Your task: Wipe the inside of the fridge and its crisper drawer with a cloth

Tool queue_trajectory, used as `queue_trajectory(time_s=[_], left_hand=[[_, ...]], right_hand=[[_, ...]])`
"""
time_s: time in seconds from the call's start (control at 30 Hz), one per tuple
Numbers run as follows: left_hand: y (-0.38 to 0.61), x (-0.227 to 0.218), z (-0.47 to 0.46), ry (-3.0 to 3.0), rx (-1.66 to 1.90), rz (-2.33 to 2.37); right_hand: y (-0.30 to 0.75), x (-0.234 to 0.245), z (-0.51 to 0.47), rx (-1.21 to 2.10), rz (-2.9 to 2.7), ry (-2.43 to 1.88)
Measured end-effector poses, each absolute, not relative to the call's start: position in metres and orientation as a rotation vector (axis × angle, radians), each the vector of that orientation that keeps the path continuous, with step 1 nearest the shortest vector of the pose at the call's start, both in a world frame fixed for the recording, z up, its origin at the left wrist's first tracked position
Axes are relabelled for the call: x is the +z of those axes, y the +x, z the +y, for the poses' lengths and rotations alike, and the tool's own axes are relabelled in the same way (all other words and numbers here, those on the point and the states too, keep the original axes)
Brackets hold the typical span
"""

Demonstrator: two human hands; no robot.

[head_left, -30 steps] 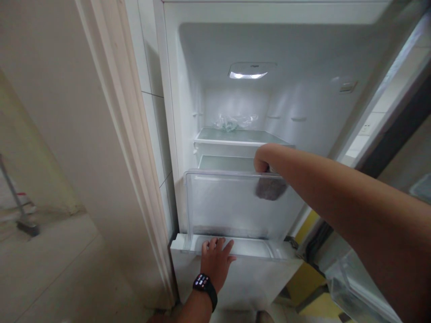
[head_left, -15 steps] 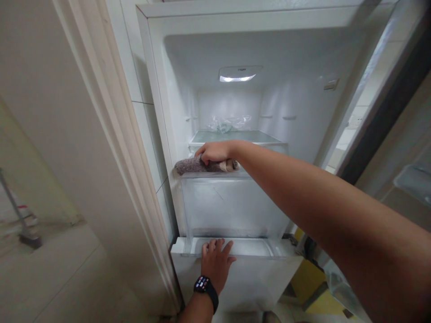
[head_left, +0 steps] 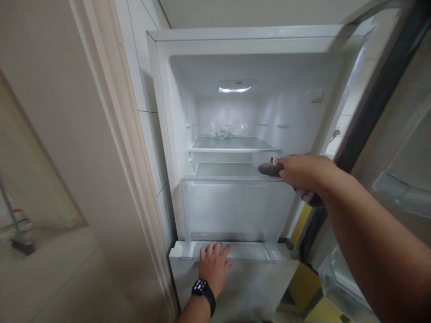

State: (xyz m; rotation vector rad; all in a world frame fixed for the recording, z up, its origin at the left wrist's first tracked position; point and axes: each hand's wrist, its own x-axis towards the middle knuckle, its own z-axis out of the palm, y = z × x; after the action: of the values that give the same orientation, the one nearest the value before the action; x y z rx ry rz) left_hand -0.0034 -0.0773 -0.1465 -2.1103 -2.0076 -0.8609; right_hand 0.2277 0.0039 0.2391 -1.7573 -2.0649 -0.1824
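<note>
My right hand (head_left: 301,172) is closed around a folded grey-brown cloth (head_left: 271,169) at the right end of the clear drawer front (head_left: 229,208). Cloth sticks out on both sides of the fingers, and the palm side is hidden. Lower down, my left hand (head_left: 214,262), with a black watch (head_left: 204,291) on the wrist, rests on the top edge of the white lower drawer (head_left: 252,282). Its fingers are spread and hold nothing. Both drawers belong to the open fridge (head_left: 222,40).
Crumpled clear plastic (head_left: 227,130) lies on the upper glass shelf (head_left: 232,143), below a lit lamp (head_left: 235,86). The open door (head_left: 397,134) with clear bins stands at the right. A wooden door frame (head_left: 111,112) borders the left, and a broom (head_left: 22,244) is on the floor beyond.
My right hand has slid the cloth rightwards along the clear drawer front's top rim, from its left part to its right end. My left hand has stayed on the lower drawer.
</note>
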Motion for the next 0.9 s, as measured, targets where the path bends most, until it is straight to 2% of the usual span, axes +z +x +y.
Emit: queue_trajectory(time_s=[0.07,0.13,0.3,0.5,0.63,0.8,0.9], left_hand=[[-0.004,-0.148,-0.077,-2.108,-0.845,-2.012],[-0.004,-0.151,-0.076,-2.100,-0.821,-2.014],[-0.005,-0.164,-0.072,-2.046,-0.799,-1.959],[-0.002,-0.168,-0.070,-2.026,-0.804,-1.959],[-0.002,-0.168,-0.071,-2.007,-0.783,-1.930],[-0.001,-0.159,-0.076,-2.045,-0.736,-1.929],[0.001,-0.153,-0.079,-2.060,-0.727,-1.927]], right_hand=[[0.213,0.231,-0.011,-0.512,-2.215,-1.739],[0.185,0.223,-0.030,-0.663,-2.247,-1.583],[0.096,0.213,-0.072,-0.541,-2.318,-1.141],[0.039,0.213,-0.078,-0.396,-2.358,-0.900],[0.068,0.215,-0.072,-0.448,-2.333,-0.947],[0.168,0.210,-0.054,-0.557,-2.135,-1.377],[0.228,0.193,-0.035,-0.476,-1.895,-1.426]])
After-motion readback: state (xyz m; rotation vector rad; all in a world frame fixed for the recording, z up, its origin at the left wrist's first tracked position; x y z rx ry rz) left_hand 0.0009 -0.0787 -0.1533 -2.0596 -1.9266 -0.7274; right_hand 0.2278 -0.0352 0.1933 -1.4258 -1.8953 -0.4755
